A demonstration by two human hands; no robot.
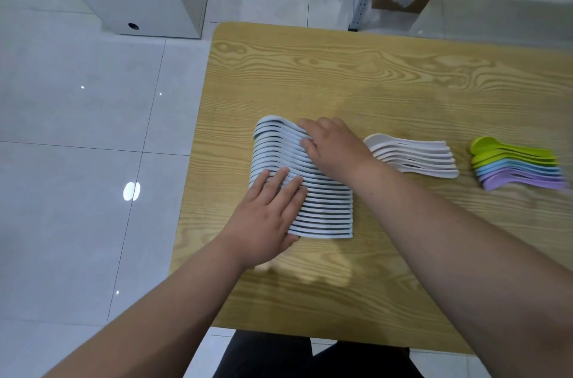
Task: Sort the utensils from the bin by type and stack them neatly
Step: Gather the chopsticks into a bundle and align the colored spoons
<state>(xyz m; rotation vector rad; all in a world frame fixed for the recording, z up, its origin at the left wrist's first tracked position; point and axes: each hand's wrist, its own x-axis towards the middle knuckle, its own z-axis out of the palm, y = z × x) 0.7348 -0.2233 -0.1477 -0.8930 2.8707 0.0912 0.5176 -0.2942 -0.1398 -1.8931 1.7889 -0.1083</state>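
The left hand (pixel 266 216) lies flat and released, fingers straight and close together, palm down on the near left part of a long row of pale blue spoons (pixel 325 201), with the fingertips reaching onto the bowls. The right hand (pixel 331 145) rests on the far end of the same row. Its fingers are bent at the knuckles and the tips press against the topmost spoons; whether they hook around one cannot be told from this angle. The pale blue spoons are smooth matte plastic, nested one in the next and fanned out so their edges form a set of thin curved bands with dark gaps between. The row lies near the left edge of the table (pixel 341 73), with the rounded bowls to the left and the squared handle ends to the right. Just beside the right wrist lies a shorter nested stack of cream spoons (pixel 412 154), of the same scoop shape. Farther right is a small stack of coloured spoons (pixel 514 167), green on top, then blue, then lilac. The table top is a yellowish wood-grain laminate with rounded corners and a faint sheen. It stands on glossy grey floor tiles (pixel 77 129) that reflect ceiling lights.
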